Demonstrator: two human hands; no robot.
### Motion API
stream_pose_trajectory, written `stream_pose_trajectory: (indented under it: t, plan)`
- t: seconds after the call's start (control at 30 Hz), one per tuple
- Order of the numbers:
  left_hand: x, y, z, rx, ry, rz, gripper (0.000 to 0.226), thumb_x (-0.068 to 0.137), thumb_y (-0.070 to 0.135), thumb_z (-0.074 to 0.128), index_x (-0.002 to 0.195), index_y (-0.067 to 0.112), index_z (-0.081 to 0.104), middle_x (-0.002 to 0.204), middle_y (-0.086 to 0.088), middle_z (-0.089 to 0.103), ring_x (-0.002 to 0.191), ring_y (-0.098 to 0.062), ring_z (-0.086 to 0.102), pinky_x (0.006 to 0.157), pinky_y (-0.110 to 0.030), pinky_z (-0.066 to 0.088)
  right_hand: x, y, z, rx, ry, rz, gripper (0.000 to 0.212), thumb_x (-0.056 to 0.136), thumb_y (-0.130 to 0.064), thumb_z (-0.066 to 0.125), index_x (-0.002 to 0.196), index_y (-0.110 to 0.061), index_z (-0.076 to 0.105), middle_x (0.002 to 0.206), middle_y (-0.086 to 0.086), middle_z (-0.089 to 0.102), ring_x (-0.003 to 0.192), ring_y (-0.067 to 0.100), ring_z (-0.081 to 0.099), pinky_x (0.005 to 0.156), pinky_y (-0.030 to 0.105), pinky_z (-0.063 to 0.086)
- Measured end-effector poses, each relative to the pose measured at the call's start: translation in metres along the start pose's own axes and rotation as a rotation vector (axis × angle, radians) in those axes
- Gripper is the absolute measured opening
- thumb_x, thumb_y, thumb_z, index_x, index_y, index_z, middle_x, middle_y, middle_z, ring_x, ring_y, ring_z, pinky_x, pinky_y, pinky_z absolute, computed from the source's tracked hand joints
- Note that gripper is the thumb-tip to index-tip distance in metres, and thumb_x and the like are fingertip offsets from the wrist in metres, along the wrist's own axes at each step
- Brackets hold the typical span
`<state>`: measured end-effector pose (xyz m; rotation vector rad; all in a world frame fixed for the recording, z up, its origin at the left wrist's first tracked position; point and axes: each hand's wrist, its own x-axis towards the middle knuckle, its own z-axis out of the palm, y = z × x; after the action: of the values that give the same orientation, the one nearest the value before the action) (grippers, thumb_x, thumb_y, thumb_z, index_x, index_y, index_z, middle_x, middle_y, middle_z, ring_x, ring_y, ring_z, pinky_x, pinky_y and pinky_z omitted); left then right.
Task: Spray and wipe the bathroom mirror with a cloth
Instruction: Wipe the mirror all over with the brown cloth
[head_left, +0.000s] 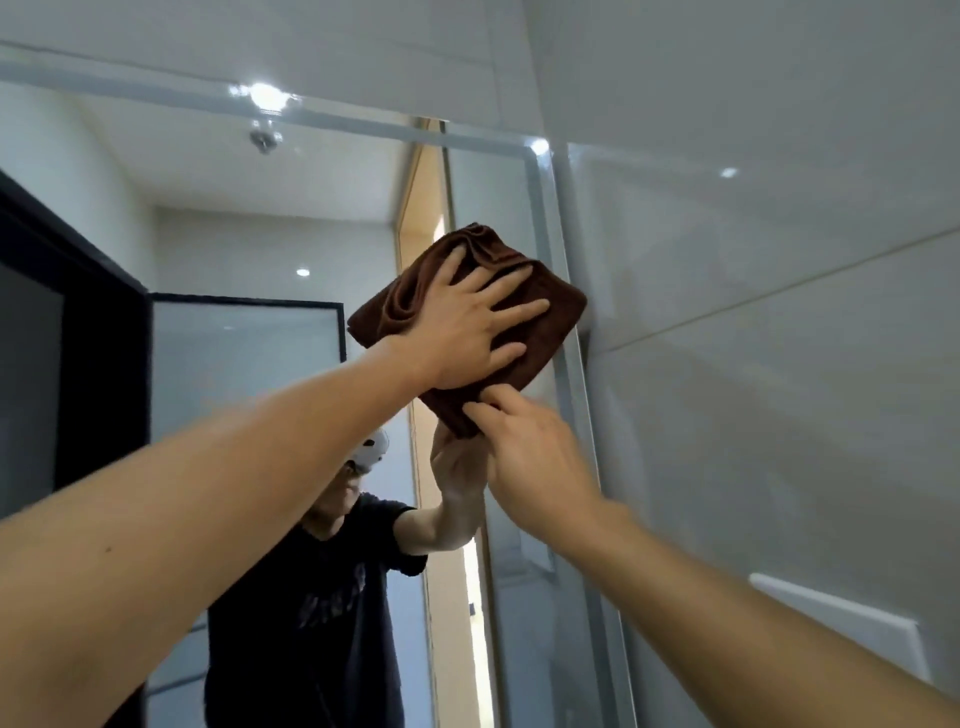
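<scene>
The wiping step is in hand; no spray bottle is in view, and whether the glass is wet cannot be told from the head view. The folded brown cloth (470, 317) lies flat against the bathroom mirror (249, 249), at about 2 o'clock from the centre of the view, close to the mirror's right-hand frame (550, 223) and just below its upper right corner. The left hand (467, 322) rests on the cloth with fingers straight and spread wide, palm pressing the fabric to the glass; it carries the working pressure. The right hand (524, 441) comes in from 5 o'clock and touches the cloth's lower corner; its fingers (493, 405) appear to pinch or tuck that corner, though motion blur leaves the exact hold uncertain. The reflection of the person (311, 571) shows at 6 o'clock in the glass, with a dark-framed door (244, 306) reflected at 9 o'clock. The tiled wall (779, 260) adjoins the frame at 3 o'clock. Judgement: the right hand is most likely steadying or refolding the loose corner so that the pad stays whole. The next move calls for even palm pressure and a stroke along the frame edge, towards 12 o'clock or back towards 9 o'clock, with care that the cloth does not bunch at the corner.
</scene>
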<state>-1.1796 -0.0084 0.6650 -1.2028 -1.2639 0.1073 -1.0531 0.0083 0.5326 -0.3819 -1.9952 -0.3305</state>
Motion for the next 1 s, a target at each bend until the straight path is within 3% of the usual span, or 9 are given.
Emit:
stream_pose_trajectory:
  t: [0.07,0.17,0.33,0.4,0.47,0.57,0.77,0.87,1.0]
  plan:
    - [0.0,-0.032,-0.008,0.035,0.017,-0.037,0.062,0.094,0.063,0.018,0.153,0.044,0.027,0.164,0.0,0.022,0.148,-0.027,0.026,0.121,-0.058,0.006,0.017,-0.013,-0.006,0.05,0.002,-0.033,0.07,0.083,-0.033,0.01,0.122,-0.01,0.064,0.119,0.007,0.059,0.098,0.031,0.058,0.08,0.035,0.042]
    - [0.009,-0.07,-0.021,0.082,0.029,-0.271,0.062,0.096,0.063,0.018,0.154,0.044,0.02,0.166,-0.001,0.016,0.148,-0.029,0.024,0.12,-0.06,0.006,0.048,-0.023,-0.022,0.202,0.062,0.009,0.049,0.088,-0.016,0.034,0.127,-0.006,0.061,0.132,0.01,0.058,0.112,0.035,0.058,0.093,0.043,0.046]
    - [0.002,-0.015,-0.012,0.025,0.027,-0.449,0.064,0.097,0.057,0.017,0.157,0.038,0.009,0.167,-0.007,0.006,0.151,-0.031,0.013,0.119,-0.064,0.0,0.052,-0.007,-0.04,0.321,0.283,0.179,0.039,0.086,0.002,0.043,0.113,-0.009,0.069,0.116,0.008,0.066,0.105,0.026,0.061,0.091,0.043,0.05]
    - [-0.019,0.034,-0.004,-0.042,0.004,-0.385,0.065,0.097,0.054,0.021,0.158,0.032,0.014,0.167,-0.009,0.008,0.151,-0.032,0.013,0.119,-0.064,0.0,0.045,0.007,-0.037,0.277,0.263,0.224,0.036,0.086,0.0,0.042,0.106,-0.009,0.071,0.11,0.006,0.067,0.099,0.024,0.062,0.085,0.039,0.052]
    - [-0.049,0.086,0.006,-0.135,0.018,-0.308,0.062,0.096,0.049,0.03,0.153,0.027,0.032,0.162,-0.008,0.026,0.147,-0.032,0.025,0.119,-0.063,0.004,0.035,0.018,-0.033,0.22,0.22,0.263,0.039,0.084,0.001,0.042,0.108,-0.01,0.07,0.112,0.004,0.067,0.102,0.023,0.063,0.084,0.034,0.05]
    - [-0.097,0.147,0.023,-0.236,-0.006,-0.118,0.057,0.088,0.045,0.055,0.142,0.029,0.051,0.15,-0.007,0.048,0.14,-0.034,0.037,0.117,-0.063,0.012,0.016,0.024,-0.031,0.124,0.126,0.268,0.049,0.086,0.004,0.04,0.126,-0.011,0.064,0.131,0.004,0.063,0.121,0.024,0.058,0.098,0.033,0.045]
    - [-0.101,0.112,0.032,-0.118,-0.089,0.292,0.058,0.088,0.052,0.049,0.144,0.034,0.05,0.152,-0.006,0.046,0.143,-0.036,0.037,0.117,-0.064,0.008,0.005,0.037,-0.05,0.055,0.114,0.289,0.049,0.085,0.005,0.044,0.128,-0.01,0.064,0.133,0.006,0.062,0.122,0.027,0.057,0.099,0.035,0.046]
    - [-0.063,0.05,0.014,-0.071,-0.012,0.046,0.062,0.091,0.057,0.035,0.149,0.036,0.042,0.156,-0.008,0.04,0.141,-0.035,0.039,0.118,-0.063,0.011,-0.001,0.047,-0.054,0.055,0.137,0.335,0.046,0.083,0.004,0.045,0.122,-0.01,0.065,0.125,0.01,0.065,0.115,0.031,0.06,0.095,0.037,0.048]
    - [-0.049,0.033,0.0,0.025,0.011,-0.326,0.064,0.097,0.058,0.019,0.156,0.037,0.018,0.166,-0.008,0.016,0.149,-0.031,0.021,0.12,-0.062,0.005,-0.025,0.061,-0.038,0.06,0.075,0.39,0.05,0.087,0.005,0.042,0.132,-0.009,0.06,0.128,0.015,0.063,0.117,0.033,0.059,0.099,0.041,0.048]
